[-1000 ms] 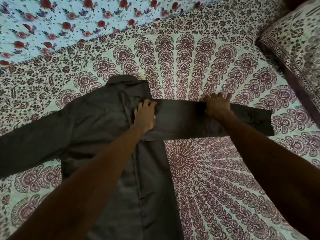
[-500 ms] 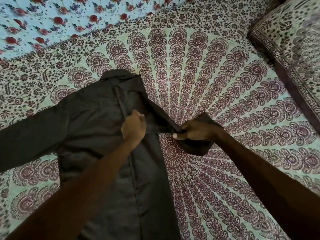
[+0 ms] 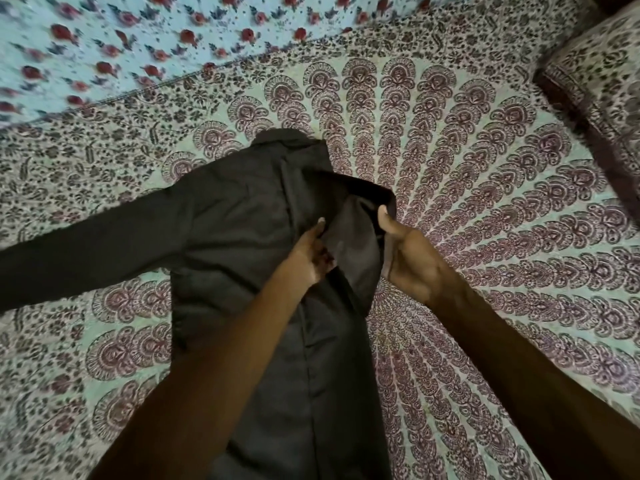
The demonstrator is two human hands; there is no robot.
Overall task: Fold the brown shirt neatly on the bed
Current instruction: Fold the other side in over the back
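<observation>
Light: dim and even, with a cool greenish cast. Source direction cannot be told.

The brown shirt (image 3: 242,216) reads near black, with only faint creases showing.

Shadows are soft. A thin dark rim lies on the bedspread (image 3: 485,202) along the shirt's edges.

The left forearm (image 3: 207,375) and right forearm (image 3: 536,375), nearer the camera than the shirt, fall to dark silhouette. The right hand (image 3: 412,261), at the shirt's right edge, is paler.

Blur: the smear is strongest on the floral sheet (image 3: 104,39), beyond the shirt's collar and to the left. The pillow (image 3: 602,74), far right of the shirt, is also soft. The bedspread print just right of the shirt is fairly sharp.

Distortion: the sheet seam beyond the collar bows in a wide-angle curve.
</observation>
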